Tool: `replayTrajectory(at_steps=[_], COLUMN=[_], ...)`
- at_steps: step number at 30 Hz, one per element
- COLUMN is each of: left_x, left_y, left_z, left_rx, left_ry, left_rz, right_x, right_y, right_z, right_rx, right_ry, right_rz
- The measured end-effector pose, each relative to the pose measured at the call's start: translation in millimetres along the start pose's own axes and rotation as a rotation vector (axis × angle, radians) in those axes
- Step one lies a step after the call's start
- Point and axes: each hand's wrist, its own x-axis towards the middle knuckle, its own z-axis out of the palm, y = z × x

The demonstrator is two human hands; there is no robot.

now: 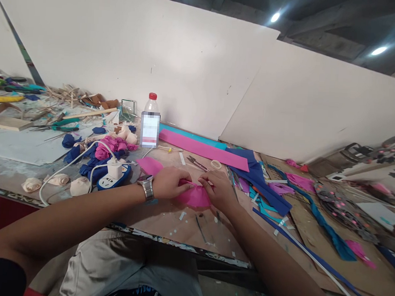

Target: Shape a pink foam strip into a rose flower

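Observation:
Both hands meet over a bright pink piece of crepe paper or thin fabric [196, 198], pinching its upper edge. My left hand [171, 182], with a metal watch on the wrist, grips the left part of that edge. Close beside it, my right hand [217, 189] has thumb and fingers closed on the right part, where the piece gathers in small folds. The rest of the piece fans out below, just above or on the table; I cannot tell which. Another pink piece [150, 165] lies left of my left hand. Scissors [197, 163] and a roll of tape [215, 164] lie beyond the hands.
A phone [150, 130] leans on a red-capped bottle [152, 101]. Left are a power strip [113, 177] with a white cable, rolled cream flowers [57, 179] and green-handled pliers [60, 127]. Long pink [204, 149] and blue strips [265, 183] lie behind and right.

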Motion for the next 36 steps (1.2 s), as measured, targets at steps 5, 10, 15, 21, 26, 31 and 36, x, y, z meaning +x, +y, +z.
replayTrajectory(at_steps=[5, 10, 15, 21, 26, 31, 36], left_x=[-0.3, -0.2, -0.8, -2.1, -1.8, -1.3, -0.1], left_y=[1.5, 2.5, 2.4, 4.4, 5.6, 5.4, 4.1], left_z=[-0.5, -1.8, -2.3, -4.4, -6.0, -5.4, -5.1], left_rx=[0.016, 0.002, -0.011, -0.065, -0.065, -0.056, -0.039], left_ry=[0.005, -0.006, 0.002, -0.010, -0.009, -0.008, -0.004], left_rz=[0.001, 0.006, 0.011, 0.032, 0.018, 0.007, 0.006], right_x=[-1.2, -0.9, -0.4, -0.1, -0.9, -0.9, -0.8], right_y=[-7.8, -18.2, -21.3, -19.4, -21.1, -21.6, -21.5], right_z=[-1.4, -3.8, -2.0, -0.7, -2.5, -2.0, -1.3], right_rx=[-0.010, 0.034, 0.069, 0.068, 0.102, 0.095, 0.091], right_ry=[0.010, 0.026, -0.046, -0.063, -0.077, -0.068, -0.055], right_rz=[-0.017, -0.034, 0.005, 0.013, 0.007, 0.010, -0.001])
